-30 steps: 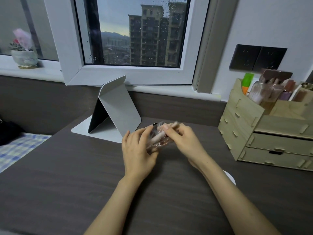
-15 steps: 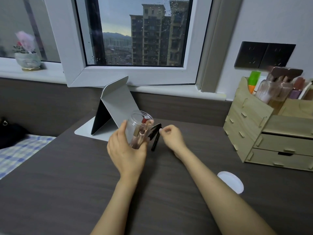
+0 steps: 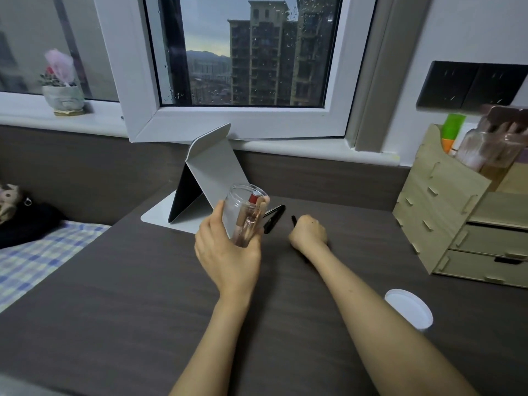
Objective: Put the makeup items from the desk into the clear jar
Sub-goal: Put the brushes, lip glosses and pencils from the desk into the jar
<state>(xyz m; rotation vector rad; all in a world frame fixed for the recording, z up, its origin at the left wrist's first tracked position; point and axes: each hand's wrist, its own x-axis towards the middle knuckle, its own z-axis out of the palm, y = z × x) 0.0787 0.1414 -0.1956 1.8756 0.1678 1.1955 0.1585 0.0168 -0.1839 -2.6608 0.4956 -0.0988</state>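
Observation:
My left hand (image 3: 225,247) grips the clear jar (image 3: 241,208), held up above the dark desk (image 3: 143,295) and tilted slightly. Inside the jar stand a pinkish tube and a red-capped item (image 3: 253,199). My right hand (image 3: 308,231) rests on the desk to the right of the jar, its fingers curled around a thin black pencil (image 3: 293,220) whose tip sticks out behind the knuckles. A black makeup pen (image 3: 274,218) lies on the desk between the jar and my right hand.
The jar's white lid (image 3: 408,308) lies on the desk at the right. A wooden drawer organiser (image 3: 445,224) with brushes stands at the far right. A folded grey tablet stand (image 3: 211,172) sits behind the jar. A bed with checked fabric (image 3: 37,255) is at the left.
My left hand lifted the jar upright with the pinkish tube inside it. My right hand moved off the jar to the right and closed on a thin black pencil on the desk.

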